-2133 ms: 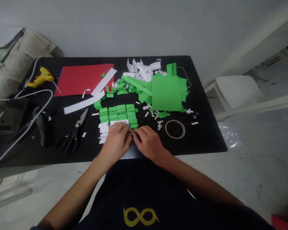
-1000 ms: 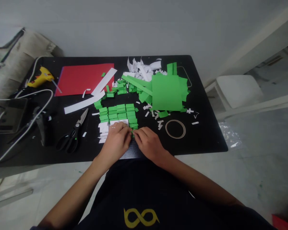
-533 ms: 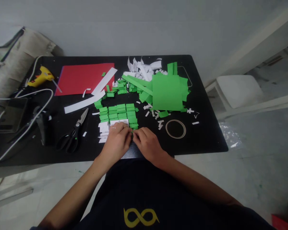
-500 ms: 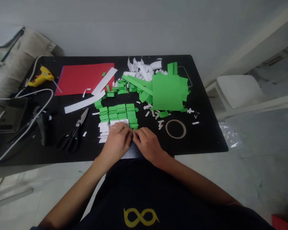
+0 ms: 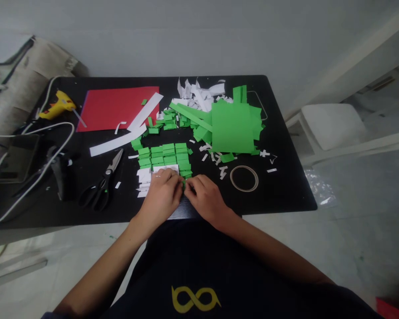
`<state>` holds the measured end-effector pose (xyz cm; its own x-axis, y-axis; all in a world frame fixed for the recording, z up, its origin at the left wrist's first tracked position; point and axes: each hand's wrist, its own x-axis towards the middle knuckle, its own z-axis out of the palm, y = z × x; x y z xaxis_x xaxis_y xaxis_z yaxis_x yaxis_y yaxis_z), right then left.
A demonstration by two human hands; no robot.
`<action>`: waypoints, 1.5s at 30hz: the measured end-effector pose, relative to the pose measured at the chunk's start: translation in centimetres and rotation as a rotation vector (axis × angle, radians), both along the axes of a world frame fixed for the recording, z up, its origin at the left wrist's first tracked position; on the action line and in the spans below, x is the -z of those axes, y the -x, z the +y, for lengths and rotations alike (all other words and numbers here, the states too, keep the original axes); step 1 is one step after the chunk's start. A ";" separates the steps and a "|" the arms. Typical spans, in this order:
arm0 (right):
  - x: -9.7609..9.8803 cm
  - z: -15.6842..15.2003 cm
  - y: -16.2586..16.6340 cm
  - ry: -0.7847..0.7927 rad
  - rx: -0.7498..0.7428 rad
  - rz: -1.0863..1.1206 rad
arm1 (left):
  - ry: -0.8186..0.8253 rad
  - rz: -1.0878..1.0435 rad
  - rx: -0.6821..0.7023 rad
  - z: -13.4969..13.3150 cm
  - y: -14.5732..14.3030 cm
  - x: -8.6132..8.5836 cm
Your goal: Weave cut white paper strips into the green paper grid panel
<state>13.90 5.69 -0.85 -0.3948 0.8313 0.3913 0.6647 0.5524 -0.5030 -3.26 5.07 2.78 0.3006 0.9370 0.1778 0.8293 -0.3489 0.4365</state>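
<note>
My left hand and my right hand meet near the table's front edge, fingers bent and pinched together. Between their fingertips shows a small green paper piece, mostly covered by the fingers. Just beyond lie rows of folded green paper pieces, with folded white paper pieces below them on the left. My left hand overlaps the lower part of these rows and hides some of them. Further back spreads a heap of loose small green pieces.
Black-handled scissors, a yellow glue gun with its white cord, and a red sheet lie to the left. Green sheets, white scraps and a round ring are at the right and back of the black table.
Both hands stay almost in place, with only a slight shift of the fingers around the small green piece. The view has moved a little.
</note>
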 end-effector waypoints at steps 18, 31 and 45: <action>-1.8 2.1 -6.4 -0.048 0.185 0.041 | -0.015 -0.065 -0.051 -0.3 0.1 -0.8; -1.3 1.3 -2.9 0.009 -0.188 0.115 | -0.038 -0.017 -0.013 -0.3 0.0 -0.9; -1.1 1.1 -3.4 -0.015 -0.324 0.022 | -0.086 0.119 0.061 -1.5 -0.2 -1.7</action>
